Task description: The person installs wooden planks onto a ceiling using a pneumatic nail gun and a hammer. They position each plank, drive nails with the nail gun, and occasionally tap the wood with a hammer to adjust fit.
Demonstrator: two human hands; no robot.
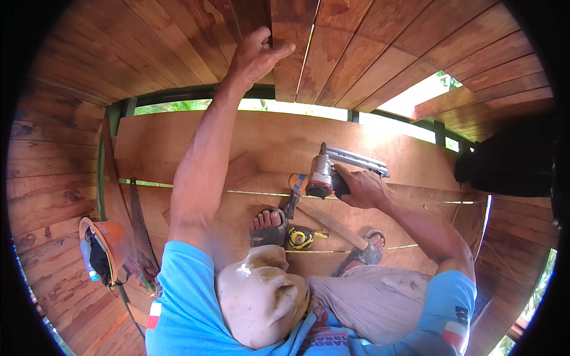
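Observation:
My left hand [259, 58] is raised to the plank wall at the top of the view. Its curled fingers and thumb close on the lower-left edge of a wooden board [290, 76], next to a dark gap; part of the grip is hidden. In my right hand [365, 190] is a nail gun [322, 172] with a grey body, a red band and a long silver magazine. The tool is held above the plywood floor, apart from the wall. Below it a hammer [332, 224] with a wooden handle lies between my feet, beside a yellow-and-black tape measure [301, 237].
An orange hard hat [110, 240] with things inside sits at the left, near a handsaw [139, 222]. A black bag-like shape [507, 157] hangs at the right. Daylight enters through an opening [418, 95] in the boards. An orange-and-blue disc [297, 180] lies by the hammer head.

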